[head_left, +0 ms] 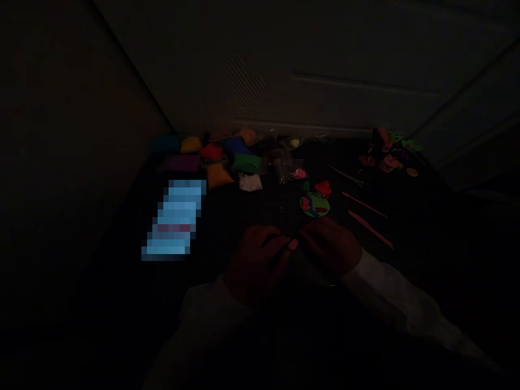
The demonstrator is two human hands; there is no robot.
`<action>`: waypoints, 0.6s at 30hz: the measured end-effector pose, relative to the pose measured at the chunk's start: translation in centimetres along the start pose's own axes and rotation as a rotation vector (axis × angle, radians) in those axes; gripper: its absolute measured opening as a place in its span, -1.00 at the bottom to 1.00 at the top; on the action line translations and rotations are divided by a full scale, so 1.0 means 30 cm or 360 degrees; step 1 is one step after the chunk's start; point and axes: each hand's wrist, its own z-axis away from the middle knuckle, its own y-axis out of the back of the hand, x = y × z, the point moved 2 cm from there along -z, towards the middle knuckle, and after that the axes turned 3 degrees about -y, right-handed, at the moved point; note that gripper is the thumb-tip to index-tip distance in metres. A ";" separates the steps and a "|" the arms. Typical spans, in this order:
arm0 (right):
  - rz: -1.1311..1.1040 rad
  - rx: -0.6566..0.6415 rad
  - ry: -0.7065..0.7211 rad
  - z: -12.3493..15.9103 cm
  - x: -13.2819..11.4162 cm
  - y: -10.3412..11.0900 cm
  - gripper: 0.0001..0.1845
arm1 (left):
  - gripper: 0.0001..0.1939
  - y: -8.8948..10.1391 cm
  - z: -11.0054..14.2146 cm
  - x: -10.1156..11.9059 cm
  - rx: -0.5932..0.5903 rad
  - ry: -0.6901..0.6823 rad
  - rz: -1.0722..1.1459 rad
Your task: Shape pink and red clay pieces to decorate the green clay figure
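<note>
In dim light, my left hand (pixel 258 262) is closed with a small piece of pink clay (pixel 293 244) at its fingertips. My right hand (pixel 332 245) meets it from the other side, its fingers pinched together close by the clay; what lies between them is too dark to make out. Just beyond my hands is a round green clay base (pixel 314 206) bearing a little red-roofed house (pixel 323 188), pink bits and a blue strip. To the right lie a pink modelling knife (pixel 370 229) and a thin pink stick tool (pixel 364 204).
Several bags of coloured clay, such as a green bag (pixel 246 163) and an orange bag (pixel 219 175), line the table's back. A lit, blurred-out phone screen (pixel 174 219) lies left. Scissors (pixel 349 176) and finished clay figures (pixel 390 162) are at the back right.
</note>
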 end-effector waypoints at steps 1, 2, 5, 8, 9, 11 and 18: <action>-0.0026 -0.0003 -0.0005 0.000 0.001 0.000 -0.83 | -0.75 0.001 0.000 0.001 0.0001 0.0005 0.0005; -0.0043 -0.0008 -0.0004 0.000 0.002 0.001 -0.83 | -0.75 0.001 -0.001 0.001 0.0001 0.0009 0.0008; -0.0049 -0.0035 0.0041 0.001 -0.003 0.003 -0.83 | -0.76 0.000 0.000 0.000 0.0008 0.0007 0.0012; -0.0009 -0.0075 0.0081 0.003 -0.008 0.002 -0.83 | -0.76 -0.003 0.002 -0.002 0.0000 0.0002 0.0003; 0.0005 -0.0082 0.0089 0.004 -0.009 0.001 -0.83 | -0.76 -0.004 0.003 -0.003 -0.0010 -0.0003 -0.0001; 0.0025 -0.0088 0.0112 0.006 -0.010 0.000 -0.83 | -0.76 -0.007 0.004 -0.003 -0.0041 -0.0013 -0.0014; 0.0101 -0.0123 0.0113 0.006 -0.012 -0.005 -0.82 | -0.75 -0.014 0.007 -0.003 -0.0096 -0.0063 -0.0055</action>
